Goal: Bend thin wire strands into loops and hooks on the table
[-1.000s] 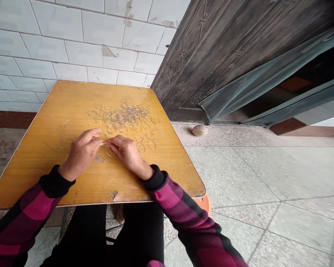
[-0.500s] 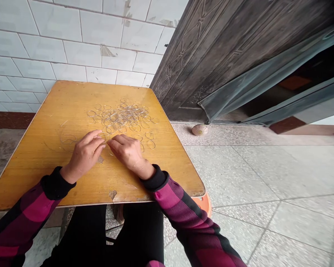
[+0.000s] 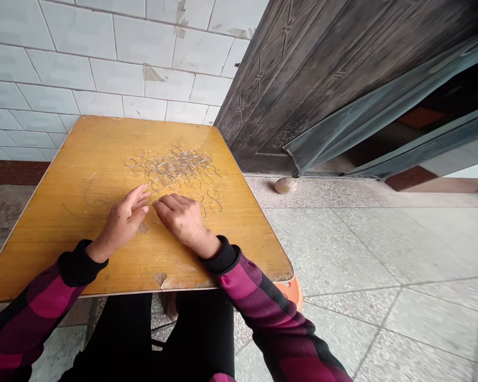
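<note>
Wire rings [image 3: 175, 170]: loose single layer at mid-bench [image 3: 63, 254], spread within reach of both hands. Left grip [image 3: 123, 223]: fingers spread, raised, nothing held. Right grip [image 3: 182, 220]: fingers pressed together, curled low beside the rings; whether pinching a ring, hidden. Wire coil [image 3: 97, 200]: near left edge, faint against wood.

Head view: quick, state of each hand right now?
Left hand: open, holding nothing visible.
Right hand: curled by the wire rings; cannot tell if it holds one.
</note>
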Demonstrator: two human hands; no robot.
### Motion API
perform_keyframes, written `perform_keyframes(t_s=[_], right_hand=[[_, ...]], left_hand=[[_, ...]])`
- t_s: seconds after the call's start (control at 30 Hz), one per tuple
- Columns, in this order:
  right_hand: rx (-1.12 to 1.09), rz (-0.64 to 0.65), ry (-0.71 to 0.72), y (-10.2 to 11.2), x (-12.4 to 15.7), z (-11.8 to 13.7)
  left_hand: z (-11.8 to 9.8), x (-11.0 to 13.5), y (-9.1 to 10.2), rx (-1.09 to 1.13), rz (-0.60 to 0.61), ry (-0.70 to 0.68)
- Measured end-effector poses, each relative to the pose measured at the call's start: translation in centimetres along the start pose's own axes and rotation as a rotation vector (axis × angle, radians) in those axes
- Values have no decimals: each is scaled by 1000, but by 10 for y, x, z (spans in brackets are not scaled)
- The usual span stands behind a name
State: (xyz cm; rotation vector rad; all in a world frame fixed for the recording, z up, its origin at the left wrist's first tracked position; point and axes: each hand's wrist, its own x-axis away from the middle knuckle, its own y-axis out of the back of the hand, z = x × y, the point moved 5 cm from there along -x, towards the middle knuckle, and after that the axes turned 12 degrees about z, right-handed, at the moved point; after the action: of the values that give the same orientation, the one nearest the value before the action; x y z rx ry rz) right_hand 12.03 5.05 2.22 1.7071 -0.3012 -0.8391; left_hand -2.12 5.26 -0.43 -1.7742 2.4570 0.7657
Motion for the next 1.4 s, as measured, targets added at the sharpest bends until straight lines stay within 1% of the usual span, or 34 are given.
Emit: perform_keyframes(t_s=[0.1,0.2,0.37,0.47,0.53,0.63,0.7,0.8,0.87,1.07,1.23,1.4], right_hand=[[-6,32,-1,-2,-1,1],[-3,46,-7,-3,-1,2],[8,50,-6,-2,-1,3],[35,27,-1,-1,-1,3],[43,4,-6,-1,-1,2],[26,-24,-9,1,1,0],[5,-56,13,5,3,1],[-38,-106,63,12,6,4],[-68,-119,90,16,7,6],[-78,-174,127,20,9,9],[-37,-211,124,18,8,9],[-20,-224,115,19,8,10]], left_hand=[[0,-1,-3,93,33,21],[-3,-2,-4,123,49,-1],[-3,-2,-8,133,56,-52],[-4,-3,-8,178,59,-65],[-5,-6,-3,278,55,-32],[-3,-12,8,488,44,45],[0,-15,11,589,83,76],[7,-17,6,727,193,108],[11,-17,1,818,231,113],[16,-16,-5,990,214,163],[13,-17,-9,1153,207,149],[10,-18,-10,1208,220,143]])
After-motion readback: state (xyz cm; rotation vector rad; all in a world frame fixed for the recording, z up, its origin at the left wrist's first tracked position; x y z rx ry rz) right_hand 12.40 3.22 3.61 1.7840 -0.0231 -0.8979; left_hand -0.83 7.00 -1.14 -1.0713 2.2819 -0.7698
